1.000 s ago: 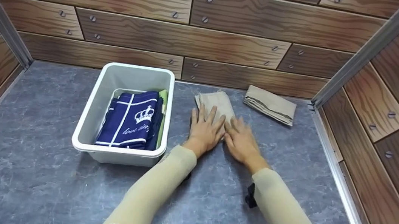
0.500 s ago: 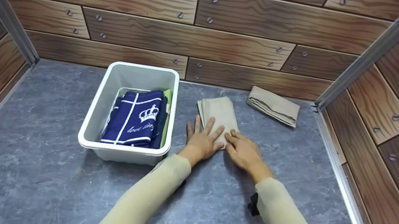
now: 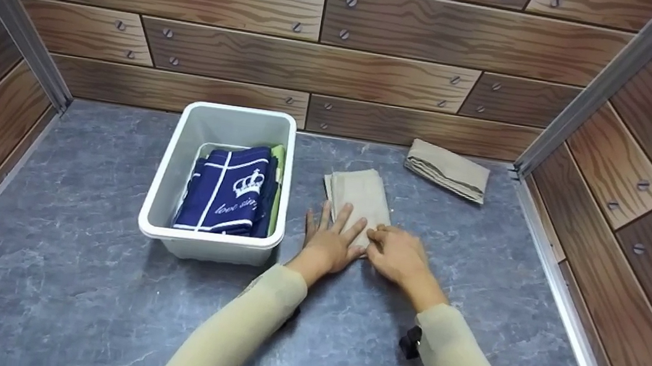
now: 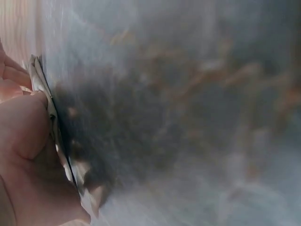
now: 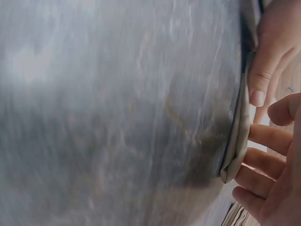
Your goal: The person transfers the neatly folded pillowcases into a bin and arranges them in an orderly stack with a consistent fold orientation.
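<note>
A folded beige cloth [image 3: 361, 197] lies on the grey marbled floor in front of me. My left hand [image 3: 327, 248] rests on its near left part with the fingers spread. My right hand [image 3: 401, 257] is at the near right corner, fingers bent. In the right wrist view, the fingertips of the right hand [image 5: 268, 174] touch the folded edge of the cloth [image 5: 239, 136], and its thumb stands apart. The left wrist view has the cloth's edge [image 4: 51, 113] beside the palm of the left hand [image 4: 28, 141].
To the left stands a white plastic bin [image 3: 153, 199] holding folded navy cloth [image 3: 225, 189] with a crown print and something green [image 3: 275, 201]. Another folded beige cloth [image 3: 447, 170] lies near the back right corner. Wood-patterned walls [image 3: 376, 77] enclose the back and sides.
The cloth and both hands have come nearer to me. My left hand now covers less of the cloth's far part. The right hand's fingers have bent in at the near right corner.
</note>
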`<state>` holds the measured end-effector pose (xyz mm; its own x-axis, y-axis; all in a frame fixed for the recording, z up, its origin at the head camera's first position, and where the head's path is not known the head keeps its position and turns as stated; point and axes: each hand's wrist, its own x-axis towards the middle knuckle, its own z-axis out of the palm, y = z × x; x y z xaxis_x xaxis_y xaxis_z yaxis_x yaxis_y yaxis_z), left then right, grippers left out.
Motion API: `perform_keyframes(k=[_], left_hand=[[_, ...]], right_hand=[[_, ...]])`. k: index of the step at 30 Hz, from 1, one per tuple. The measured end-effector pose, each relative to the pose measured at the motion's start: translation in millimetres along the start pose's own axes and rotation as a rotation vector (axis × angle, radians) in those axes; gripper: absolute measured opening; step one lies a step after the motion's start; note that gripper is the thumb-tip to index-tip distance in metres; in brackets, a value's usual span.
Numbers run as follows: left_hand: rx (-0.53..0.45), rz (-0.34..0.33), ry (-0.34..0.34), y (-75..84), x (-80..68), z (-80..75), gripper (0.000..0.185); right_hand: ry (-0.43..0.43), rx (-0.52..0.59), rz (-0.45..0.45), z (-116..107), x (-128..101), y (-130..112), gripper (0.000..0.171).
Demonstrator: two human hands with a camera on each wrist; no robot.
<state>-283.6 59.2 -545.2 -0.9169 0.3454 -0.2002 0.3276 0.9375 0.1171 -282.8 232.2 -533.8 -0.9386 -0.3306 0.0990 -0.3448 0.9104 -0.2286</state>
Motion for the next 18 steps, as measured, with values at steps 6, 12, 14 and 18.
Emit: perform_keyframes(k=[6,12,14,18], left_hand=[[0.135,0.033,0.07,2.6,-7.8,5.7,0.065],[0.186,0.041,0.062,5.6,-17.4,9.0,0.066],[0.171,0.044,0.039,5.4,-21.0,8.6,0.066],[0.132,0.055,-0.007,3.9,-27.3,6.6,0.066]], right_hand=[[-0.013,-0.003,0.02,-1,-10,-4,0.04],[-0.002,0.014,0.003,-4,-18,-8,0.036],[0.006,0.011,-0.004,-4,-21,-9,0.035],[0.014,0.006,-0.011,-4,-27,-11,0.034]])
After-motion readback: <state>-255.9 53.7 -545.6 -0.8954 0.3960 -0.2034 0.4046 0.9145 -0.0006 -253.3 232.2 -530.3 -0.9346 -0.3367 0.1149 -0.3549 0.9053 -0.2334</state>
